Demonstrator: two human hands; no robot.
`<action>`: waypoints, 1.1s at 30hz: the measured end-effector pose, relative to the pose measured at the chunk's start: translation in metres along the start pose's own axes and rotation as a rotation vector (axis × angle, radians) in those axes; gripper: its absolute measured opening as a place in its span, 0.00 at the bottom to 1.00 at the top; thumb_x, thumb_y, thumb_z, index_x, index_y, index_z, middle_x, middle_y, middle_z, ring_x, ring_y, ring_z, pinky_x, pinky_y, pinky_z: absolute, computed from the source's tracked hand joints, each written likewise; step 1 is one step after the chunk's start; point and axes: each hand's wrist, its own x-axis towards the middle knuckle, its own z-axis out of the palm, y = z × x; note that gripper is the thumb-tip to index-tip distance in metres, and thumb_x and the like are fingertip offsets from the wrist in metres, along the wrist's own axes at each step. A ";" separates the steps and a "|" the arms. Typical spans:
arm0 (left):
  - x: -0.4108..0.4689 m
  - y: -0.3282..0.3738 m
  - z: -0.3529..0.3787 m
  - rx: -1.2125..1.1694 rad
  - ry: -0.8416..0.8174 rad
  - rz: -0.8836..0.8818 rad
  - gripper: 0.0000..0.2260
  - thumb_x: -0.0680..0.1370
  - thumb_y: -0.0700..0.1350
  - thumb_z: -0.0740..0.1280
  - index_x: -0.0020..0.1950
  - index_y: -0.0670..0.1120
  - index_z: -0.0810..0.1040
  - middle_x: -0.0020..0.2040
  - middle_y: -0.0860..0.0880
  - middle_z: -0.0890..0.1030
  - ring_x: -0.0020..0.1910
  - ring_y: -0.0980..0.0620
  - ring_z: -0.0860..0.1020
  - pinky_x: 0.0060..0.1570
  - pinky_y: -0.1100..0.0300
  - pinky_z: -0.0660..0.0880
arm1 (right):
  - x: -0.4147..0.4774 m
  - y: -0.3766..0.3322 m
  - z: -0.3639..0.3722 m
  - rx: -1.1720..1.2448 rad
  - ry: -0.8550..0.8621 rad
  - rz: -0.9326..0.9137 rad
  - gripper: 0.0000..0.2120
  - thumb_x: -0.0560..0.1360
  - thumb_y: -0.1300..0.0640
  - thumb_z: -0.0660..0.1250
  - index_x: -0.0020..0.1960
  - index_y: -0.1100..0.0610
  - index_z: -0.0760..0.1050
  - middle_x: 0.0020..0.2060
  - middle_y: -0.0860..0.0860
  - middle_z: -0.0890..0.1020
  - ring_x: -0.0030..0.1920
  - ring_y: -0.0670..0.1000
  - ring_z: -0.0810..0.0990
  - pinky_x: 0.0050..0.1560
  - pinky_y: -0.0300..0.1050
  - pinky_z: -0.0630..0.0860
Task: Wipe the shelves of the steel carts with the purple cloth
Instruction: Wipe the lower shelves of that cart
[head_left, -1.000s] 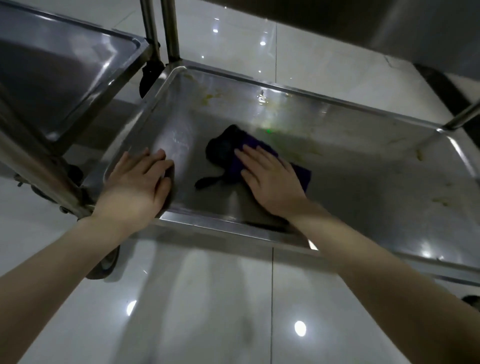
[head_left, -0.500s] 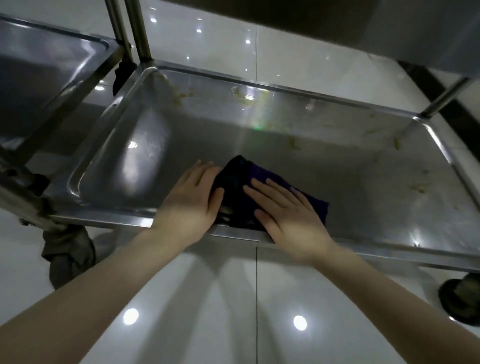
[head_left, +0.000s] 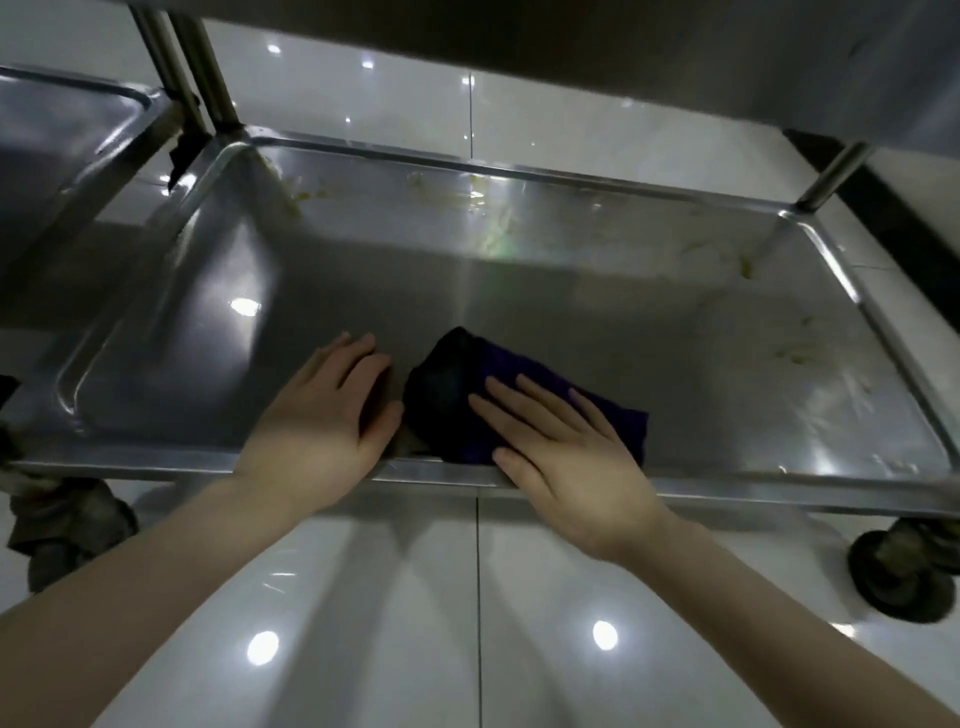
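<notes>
wiping lower shelf (head_left: 519, 291) – cloth (head_left: 524, 400) at near edge, right hand (head_left: 566, 457) flat, fingers spread, pressing it; left hand (head_left: 327, 415) flat on shelf beside. yellow smears (head_left: 478, 192) along far edge, right corner unwiped – next: push cloth there.

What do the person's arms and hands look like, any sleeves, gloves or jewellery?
The left hand and right hand wear no gloves, and no rings or watch show. The left forearm and right forearm are uncovered too, with no sleeve in view.
</notes>
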 end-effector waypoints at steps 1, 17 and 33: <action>0.001 0.002 0.000 0.019 0.002 0.001 0.27 0.76 0.57 0.54 0.64 0.40 0.76 0.68 0.40 0.73 0.70 0.40 0.69 0.69 0.47 0.66 | -0.004 0.005 0.000 0.008 -0.004 -0.023 0.23 0.81 0.40 0.42 0.76 0.37 0.50 0.76 0.36 0.54 0.76 0.40 0.48 0.74 0.43 0.45; 0.056 0.092 0.013 0.028 -0.194 -0.079 0.20 0.79 0.55 0.60 0.70 0.54 0.66 0.73 0.50 0.67 0.72 0.47 0.63 0.67 0.47 0.64 | -0.002 0.056 -0.019 -0.018 0.044 0.194 0.23 0.82 0.42 0.46 0.77 0.38 0.50 0.77 0.37 0.53 0.77 0.42 0.48 0.75 0.47 0.46; 0.048 0.125 0.030 0.235 -0.363 -0.100 0.30 0.75 0.68 0.56 0.74 0.60 0.55 0.76 0.41 0.53 0.75 0.37 0.52 0.70 0.39 0.58 | 0.069 0.128 -0.037 -0.003 0.079 0.479 0.24 0.83 0.44 0.47 0.78 0.43 0.51 0.78 0.42 0.53 0.77 0.47 0.50 0.75 0.54 0.48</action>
